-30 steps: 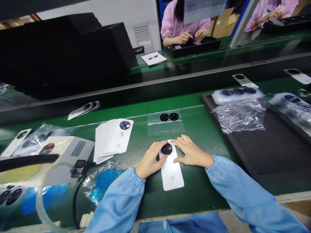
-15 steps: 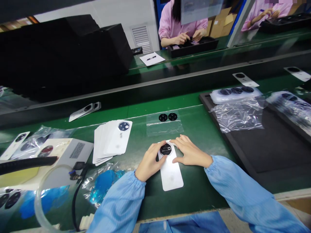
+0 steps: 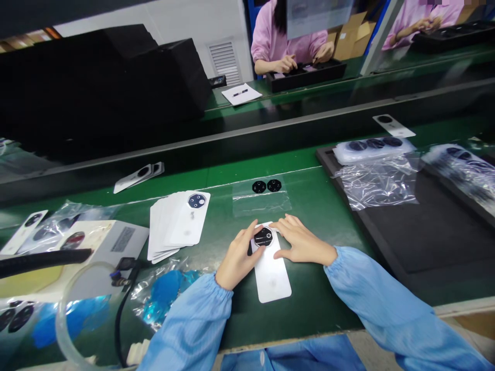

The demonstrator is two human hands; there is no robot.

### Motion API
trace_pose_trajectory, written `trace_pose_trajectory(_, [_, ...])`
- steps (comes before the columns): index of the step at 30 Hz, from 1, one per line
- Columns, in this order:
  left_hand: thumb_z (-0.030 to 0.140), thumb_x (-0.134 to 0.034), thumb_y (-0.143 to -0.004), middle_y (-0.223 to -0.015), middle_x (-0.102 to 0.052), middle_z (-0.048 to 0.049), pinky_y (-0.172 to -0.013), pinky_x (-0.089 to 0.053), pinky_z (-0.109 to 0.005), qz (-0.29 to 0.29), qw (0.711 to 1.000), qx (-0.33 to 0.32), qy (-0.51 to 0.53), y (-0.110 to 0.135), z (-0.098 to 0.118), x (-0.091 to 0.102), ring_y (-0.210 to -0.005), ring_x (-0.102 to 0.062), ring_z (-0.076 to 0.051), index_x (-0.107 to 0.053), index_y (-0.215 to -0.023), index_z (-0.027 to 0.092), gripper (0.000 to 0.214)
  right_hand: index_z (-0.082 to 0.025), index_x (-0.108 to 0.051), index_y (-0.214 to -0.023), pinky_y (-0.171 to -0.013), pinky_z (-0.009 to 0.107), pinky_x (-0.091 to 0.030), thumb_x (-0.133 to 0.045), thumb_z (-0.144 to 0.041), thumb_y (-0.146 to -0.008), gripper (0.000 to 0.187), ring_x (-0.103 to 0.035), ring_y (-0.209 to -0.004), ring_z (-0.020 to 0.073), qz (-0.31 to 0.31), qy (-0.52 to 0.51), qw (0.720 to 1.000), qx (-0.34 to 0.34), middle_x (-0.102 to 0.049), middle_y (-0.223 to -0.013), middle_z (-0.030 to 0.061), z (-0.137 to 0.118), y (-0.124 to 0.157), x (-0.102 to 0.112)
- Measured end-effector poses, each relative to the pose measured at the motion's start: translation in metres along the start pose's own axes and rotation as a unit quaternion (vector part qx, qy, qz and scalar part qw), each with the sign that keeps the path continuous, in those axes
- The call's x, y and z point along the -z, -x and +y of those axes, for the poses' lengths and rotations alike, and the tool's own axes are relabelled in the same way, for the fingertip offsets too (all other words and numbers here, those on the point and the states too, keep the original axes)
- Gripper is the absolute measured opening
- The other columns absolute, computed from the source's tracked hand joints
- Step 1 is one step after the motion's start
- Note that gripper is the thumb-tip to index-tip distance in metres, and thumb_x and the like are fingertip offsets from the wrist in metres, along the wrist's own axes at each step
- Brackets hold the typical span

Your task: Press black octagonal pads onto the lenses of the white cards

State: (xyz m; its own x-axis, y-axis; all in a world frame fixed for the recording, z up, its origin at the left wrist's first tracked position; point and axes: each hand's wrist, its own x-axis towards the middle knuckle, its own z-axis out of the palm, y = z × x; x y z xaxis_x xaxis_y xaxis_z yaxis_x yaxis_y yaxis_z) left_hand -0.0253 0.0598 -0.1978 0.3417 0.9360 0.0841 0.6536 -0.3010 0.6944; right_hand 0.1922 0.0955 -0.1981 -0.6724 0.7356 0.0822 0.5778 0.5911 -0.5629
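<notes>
Both hands, left [image 3: 236,257] and right [image 3: 303,242], lay open, grips unclosed, fingertips pinning white back cover [image 3: 271,270] flat near counter [image 3: 309,201] front edge, steadying black lens ring [image 3: 264,236].

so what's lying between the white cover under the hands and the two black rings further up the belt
In the head view, only a clear plastic sheet on the green belt; the two black rings sit on its far edge, beyond the white cover.
</notes>
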Motion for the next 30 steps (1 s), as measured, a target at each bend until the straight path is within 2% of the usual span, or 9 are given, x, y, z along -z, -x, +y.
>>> trace_pose_trajectory(7, [0.018, -0.06, -0.086, -0.134, -0.058, -0.006, -0.105, -0.043, -0.045, 0.011, 0.999, 0.025, 0.024, 0.001, 0.001, -0.003, -0.122, -0.055, -0.023, -0.023, -0.146, 0.027, 0.072, -0.02, -0.043, -0.131, -0.106, 0.055, -0.031, -0.075, -0.042, -0.074, 0.07, -0.043, -0.117, 0.0336, 0.002, 0.001, 1.0, 0.002, -0.054, -0.11, 0.0077, 0.001, 0.0, 0.0])
trace_pose_trajectory(11, [0.018, -0.061, -0.084, -0.132, -0.06, -0.0072, -0.104, -0.045, -0.048, 0.024, 0.998, 0.04, 0.047, 0.001, 0.003, -0.005, -0.121, -0.057, -0.024, -0.026, -0.145, 0.027, 0.071, -0.022, -0.041, -0.132, -0.106, 0.057, -0.031, -0.075, -0.042, -0.074, 0.07, -0.044, -0.115, 0.0332, 0.004, 0.001, 1.0, 0.003, -0.054, -0.11, 0.0076, 0.001, 0.0, -0.001])
trace_pose_trajectory(20, [0.012, -0.064, -0.078, -0.124, -0.062, -0.0057, -0.097, -0.053, -0.039, 0.05, 0.995, 0.05, 0.071, -0.005, 0.009, -0.004, -0.114, -0.061, -0.02, -0.039, -0.138, 0.025, 0.066, -0.02, -0.044, -0.129, -0.107, 0.055, -0.03, -0.075, -0.044, -0.074, 0.067, -0.047, -0.11, 0.0312, 0.001, 0.001, 1.0, 0.005, -0.054, -0.107, 0.0074, 0.0, -0.001, 0.001])
trace_pose_trajectory(26, [0.009, -0.066, -0.075, -0.116, -0.064, -0.0043, -0.094, -0.055, -0.04, 0.03, 0.996, 0.062, 0.064, -0.012, 0.01, 0.002, -0.107, -0.063, -0.02, -0.044, -0.135, 0.025, 0.066, -0.022, -0.041, -0.132, -0.111, 0.055, -0.026, -0.073, -0.045, -0.075, 0.069, -0.046, -0.113, 0.0302, -0.002, -0.014, 1.0, -0.005, -0.054, -0.108, 0.0065, -0.001, -0.001, 0.003])
trace_pose_trajectory(30, [0.012, -0.066, -0.078, -0.121, -0.062, -0.0038, -0.096, -0.054, -0.037, 0.024, 0.997, 0.069, 0.038, -0.01, 0.008, 0.003, -0.112, -0.06, -0.02, -0.041, -0.138, 0.028, 0.067, -0.023, -0.039, -0.134, -0.113, 0.056, -0.024, -0.071, -0.045, -0.078, 0.068, -0.047, -0.11, 0.0288, -0.013, -0.01, 1.0, -0.011, -0.053, -0.106, 0.0059, -0.002, -0.001, 0.003])
